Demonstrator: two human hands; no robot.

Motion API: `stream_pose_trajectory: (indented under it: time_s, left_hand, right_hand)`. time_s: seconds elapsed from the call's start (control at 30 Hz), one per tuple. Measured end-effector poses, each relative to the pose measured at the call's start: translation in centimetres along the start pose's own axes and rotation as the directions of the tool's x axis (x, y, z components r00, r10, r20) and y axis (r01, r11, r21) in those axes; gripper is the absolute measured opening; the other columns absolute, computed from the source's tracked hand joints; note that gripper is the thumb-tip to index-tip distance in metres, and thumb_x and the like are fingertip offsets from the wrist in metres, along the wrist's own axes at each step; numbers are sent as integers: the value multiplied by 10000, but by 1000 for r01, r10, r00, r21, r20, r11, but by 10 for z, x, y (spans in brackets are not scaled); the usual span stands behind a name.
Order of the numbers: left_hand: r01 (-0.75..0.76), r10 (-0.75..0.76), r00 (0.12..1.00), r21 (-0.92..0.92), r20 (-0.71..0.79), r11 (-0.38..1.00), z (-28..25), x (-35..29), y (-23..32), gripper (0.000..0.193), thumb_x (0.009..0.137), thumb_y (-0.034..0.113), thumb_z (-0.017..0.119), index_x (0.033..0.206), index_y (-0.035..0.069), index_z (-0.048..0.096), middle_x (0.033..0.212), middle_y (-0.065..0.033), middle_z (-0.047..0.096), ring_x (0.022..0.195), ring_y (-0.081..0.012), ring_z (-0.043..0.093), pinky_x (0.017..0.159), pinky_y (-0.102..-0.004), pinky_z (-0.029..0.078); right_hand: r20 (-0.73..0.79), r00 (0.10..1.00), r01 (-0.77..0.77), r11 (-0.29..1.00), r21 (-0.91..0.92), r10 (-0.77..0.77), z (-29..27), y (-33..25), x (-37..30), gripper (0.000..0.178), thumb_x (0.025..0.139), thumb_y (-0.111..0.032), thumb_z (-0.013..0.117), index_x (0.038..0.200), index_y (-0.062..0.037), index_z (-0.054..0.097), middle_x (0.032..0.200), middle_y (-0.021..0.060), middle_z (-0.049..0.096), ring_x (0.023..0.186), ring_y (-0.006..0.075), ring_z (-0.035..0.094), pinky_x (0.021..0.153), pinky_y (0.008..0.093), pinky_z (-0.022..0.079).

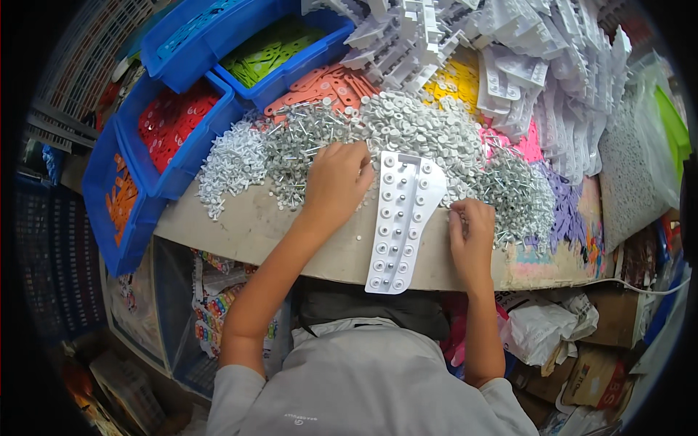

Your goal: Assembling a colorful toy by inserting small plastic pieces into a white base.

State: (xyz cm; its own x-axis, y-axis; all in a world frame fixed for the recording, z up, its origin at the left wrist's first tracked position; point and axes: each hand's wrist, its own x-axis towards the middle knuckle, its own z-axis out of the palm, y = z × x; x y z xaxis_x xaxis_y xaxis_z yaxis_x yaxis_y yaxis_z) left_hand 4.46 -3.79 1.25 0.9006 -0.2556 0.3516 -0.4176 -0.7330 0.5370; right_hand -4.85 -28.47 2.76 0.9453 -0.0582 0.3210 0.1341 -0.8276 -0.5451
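A white plastic tray-like piece [399, 225] lies lengthwise on the table between my hands, its near end at the front edge. Round white rings line both its sides, and metal studs run down its middle channel. To the left of it, my left hand [338, 176] has its fingers curled at the edge of a heap of metal pins [287, 149]; what they hold is hidden. On the other side, my right hand [472, 221] has thumb and fingers drawn together beside a heap of small white caps [418, 127]. Anything between those fingertips is too small to name.
White pins [231, 163] lie at the left, more metal pins [512, 192] at the right. Blue bins [185, 171] with coloured flat pieces stand far left. Purple pieces [566, 211] lie right, white plastic frames [523, 36] are stacked behind. A clear bag [632, 145] stands far right.
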Motion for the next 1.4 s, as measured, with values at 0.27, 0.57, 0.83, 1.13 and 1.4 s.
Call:
stream_pose_trajectory:
  time_s: [0.27,0.57,0.83,1.13,1.4]
  left_hand:
    - [177,-105,981,-539,162,823,-28,-44,32,89,856,35,732,944,21,731,900,-77,693,869,-226,619,776,-342,492]
    - [148,17,959,-548,284,823,-26,-82,39,105,855,68,761,947,32,728,892,-65,661,878,-240,608,788,-350,487]
    - [304,-151,942,-576,299,759,-21,-82,50,88,871,34,729,959,29,722,858,-76,630,786,-231,615,706,-333,503]
    - [-337,327,941,-184,-80,923,-8,-97,29,182,814,136,777,968,66,709,863,-45,618,790,-229,613,660,-361,483]
    - [-337,320,936,-116,-148,934,-1,-99,38,215,764,71,824,959,38,739,837,-44,636,749,-250,604,642,-373,478]
  right_hand:
    - [8,996,92,993,-68,-92,15,16,20,99,901,-53,686,987,-12,657,978,122,646,980,321,568,885,409,442]
    - [198,975,-164,918,361,97,-14,-21,-9,88,875,-65,684,935,-5,661,886,62,669,846,171,601,812,314,437]
    - [415,910,-171,904,393,-8,-10,-41,-21,93,845,4,708,929,6,668,926,84,652,946,229,585,883,341,456]
    - [242,962,74,975,210,-126,6,-42,-32,155,796,28,745,931,3,673,918,112,623,902,300,583,800,388,473]
    - [3,945,328,945,11,-328,19,-36,-47,254,737,37,782,972,-23,706,926,101,617,900,314,586,771,419,487]
